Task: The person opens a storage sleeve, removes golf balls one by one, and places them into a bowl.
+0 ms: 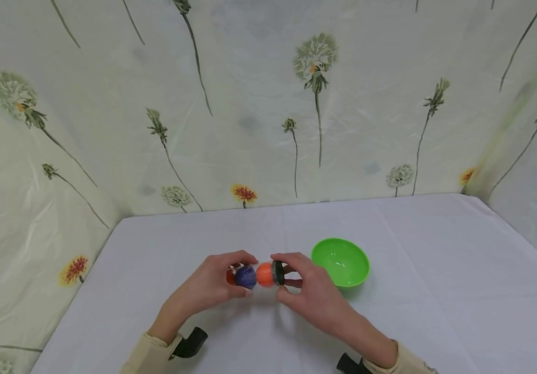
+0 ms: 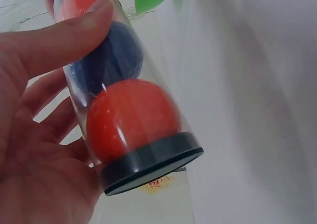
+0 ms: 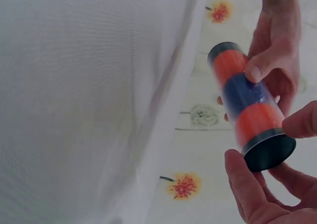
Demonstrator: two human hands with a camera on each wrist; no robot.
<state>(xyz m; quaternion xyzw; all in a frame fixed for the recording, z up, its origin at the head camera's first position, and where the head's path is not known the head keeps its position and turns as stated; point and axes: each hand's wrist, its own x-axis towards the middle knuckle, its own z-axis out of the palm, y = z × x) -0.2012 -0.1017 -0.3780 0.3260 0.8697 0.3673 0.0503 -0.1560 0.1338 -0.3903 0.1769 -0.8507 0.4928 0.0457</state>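
**Clear tube of balls held in both hands above the bench**

A clear plastic tube (image 1: 255, 275) is held level above the white-covered bench (image 1: 436, 291), near the middle of the scene and toward its near side. Three balls sit in a row inside it — orange-red, dark blue, orange-red. A black cap closes each end.

Left hand (image 1: 212, 285): its grip is clamped on the tube's left part, thumb lying over the top and fingers curled beneath, as the left wrist view shows.

Right hand (image 1: 312, 293): its grip pinches the black cap (image 3: 269, 152) at the tube's right end, thumb on the near side and fingertips on the far side. Whether this cap is seated fully or loosened cannot be told.

A green bowl (image 1: 340, 262) stands on the bench just right of the right hand — upright, mouth up, nothing seen inside. It is apart from the tube.

A cloth backdrop printed with dandelions (image 1: 315, 57) rises behind and beside the bench.
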